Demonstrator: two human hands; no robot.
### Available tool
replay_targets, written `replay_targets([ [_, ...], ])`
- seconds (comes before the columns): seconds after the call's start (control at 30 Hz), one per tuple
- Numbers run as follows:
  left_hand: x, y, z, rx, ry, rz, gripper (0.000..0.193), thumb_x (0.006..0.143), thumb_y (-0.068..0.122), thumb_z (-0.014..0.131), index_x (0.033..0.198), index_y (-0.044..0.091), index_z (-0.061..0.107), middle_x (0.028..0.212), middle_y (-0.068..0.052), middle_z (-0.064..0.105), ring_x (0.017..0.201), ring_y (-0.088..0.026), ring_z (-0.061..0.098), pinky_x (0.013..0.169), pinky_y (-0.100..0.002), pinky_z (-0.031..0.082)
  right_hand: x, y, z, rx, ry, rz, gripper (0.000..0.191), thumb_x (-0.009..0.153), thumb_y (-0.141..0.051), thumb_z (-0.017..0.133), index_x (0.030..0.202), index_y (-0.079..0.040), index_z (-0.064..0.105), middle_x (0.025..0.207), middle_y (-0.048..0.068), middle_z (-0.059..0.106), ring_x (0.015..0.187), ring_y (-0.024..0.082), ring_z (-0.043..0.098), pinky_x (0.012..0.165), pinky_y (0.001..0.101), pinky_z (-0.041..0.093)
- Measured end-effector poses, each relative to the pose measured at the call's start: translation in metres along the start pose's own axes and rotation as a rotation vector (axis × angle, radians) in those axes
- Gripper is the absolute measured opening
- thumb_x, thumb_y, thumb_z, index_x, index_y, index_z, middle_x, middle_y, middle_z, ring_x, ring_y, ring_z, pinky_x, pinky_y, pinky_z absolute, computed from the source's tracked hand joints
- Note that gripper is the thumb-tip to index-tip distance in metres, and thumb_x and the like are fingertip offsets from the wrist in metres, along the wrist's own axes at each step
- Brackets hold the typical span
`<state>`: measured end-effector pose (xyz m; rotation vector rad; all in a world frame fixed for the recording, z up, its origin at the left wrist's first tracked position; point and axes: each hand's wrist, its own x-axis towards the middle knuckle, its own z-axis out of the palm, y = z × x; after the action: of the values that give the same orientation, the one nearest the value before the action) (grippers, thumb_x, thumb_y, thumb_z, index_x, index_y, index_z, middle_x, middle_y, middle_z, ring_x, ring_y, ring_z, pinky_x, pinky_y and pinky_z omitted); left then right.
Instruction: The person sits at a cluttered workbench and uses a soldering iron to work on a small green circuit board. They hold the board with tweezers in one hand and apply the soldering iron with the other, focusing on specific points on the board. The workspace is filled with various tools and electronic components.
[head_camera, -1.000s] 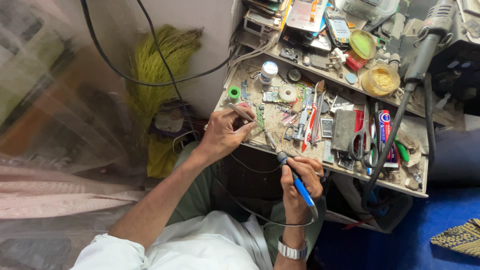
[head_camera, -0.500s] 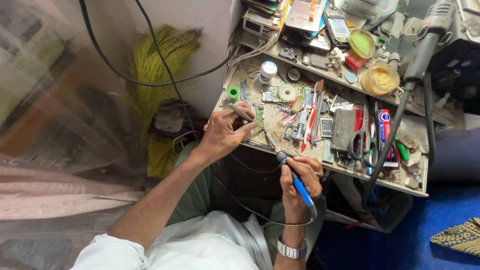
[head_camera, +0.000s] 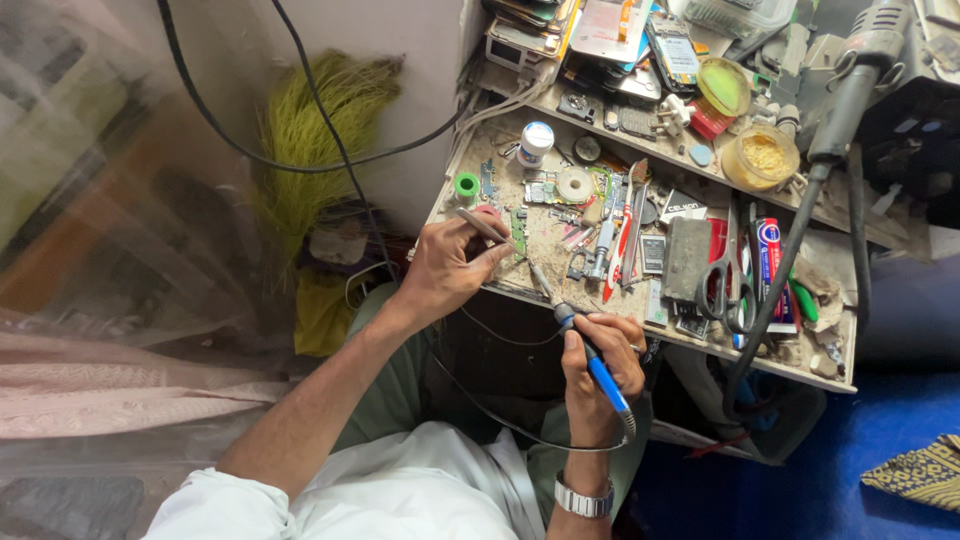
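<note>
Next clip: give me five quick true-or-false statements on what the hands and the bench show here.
1. The right hand grips a blue-handled soldering iron. True.
2. The left hand is empty. False: it pinches tweezers over the bench.
3. The scissors lie on the bench, untouched. True.
4. The green roll of tape sits on the right wrist. False: it lies on the bench; that wrist bears a watch.
5. The iron's tip points away from the bench. False: it points toward it.
</note>
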<state>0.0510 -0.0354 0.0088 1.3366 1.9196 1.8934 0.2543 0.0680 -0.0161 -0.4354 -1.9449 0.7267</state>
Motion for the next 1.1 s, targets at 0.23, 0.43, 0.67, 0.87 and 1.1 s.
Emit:
replay_targets([
  [0.23,-0.0005,-0.0014,-0.0002,-0.025,-0.004,0.015,0.014,0.089,0.004,0.078,0.1,-0.003,0.071,0.101,-0.009,0.073,0.095,-0.014,0.071,0.084,-0.03,0.06,0.0006,-0.0013,-0.0004,-0.011,-0.005,0.003,0.017,0.087,-0.011,0.071,0.102,-0.004,0.073,0.093,0.006,0.073,0.106,0.021,0.066,0.119,0.0434,0.038],
  [0.43,-0.0004,-0.0005,-0.0009,0.007,0.006,0.014,0.015,0.088,0.005,0.079,0.1,-0.002,0.071,0.101,-0.008,0.073,0.094,-0.013,0.071,0.082,-0.029,0.06,0.0014,-0.001,-0.0001,-0.017,-0.014,0.003,0.017,0.088,-0.012,0.071,0.102,-0.004,0.074,0.093,0.006,0.073,0.107,0.021,0.066,0.119,0.0429,0.038],
  [0.67,0.0,-0.0014,-0.0005,0.016,0.011,0.046,0.016,0.088,0.004,0.079,0.1,-0.003,0.071,0.101,-0.009,0.073,0.096,-0.014,0.071,0.085,-0.031,0.059,0.0003,-0.0014,0.0004,-0.021,-0.003,0.011,0.017,0.088,-0.012,0.071,0.102,-0.004,0.074,0.094,0.006,0.073,0.106,0.021,0.066,0.118,0.0429,0.039],
  [0.87,-0.0006,-0.002,-0.0003,0.037,0.01,0.056,0.016,0.089,0.006,0.08,0.1,-0.001,0.071,0.102,-0.008,0.073,0.096,-0.014,0.072,0.087,-0.03,0.061,0.0003,-0.0009,0.0009,-0.02,-0.002,0.005,0.017,0.086,-0.011,0.071,0.102,-0.004,0.074,0.093,0.005,0.073,0.106,0.021,0.066,0.117,0.0424,0.039],
  [1.1,-0.0011,-0.001,0.0008,0.039,0.018,0.069,0.017,0.089,0.005,0.08,0.101,-0.001,0.07,0.099,-0.008,0.073,0.093,-0.014,0.072,0.084,-0.03,0.06,0.0004,0.0015,0.0,0.0,-0.014,-0.019,0.018,0.085,-0.01,0.072,0.101,-0.005,0.074,0.093,0.006,0.072,0.106,0.022,0.066,0.117,0.0435,0.039],
])
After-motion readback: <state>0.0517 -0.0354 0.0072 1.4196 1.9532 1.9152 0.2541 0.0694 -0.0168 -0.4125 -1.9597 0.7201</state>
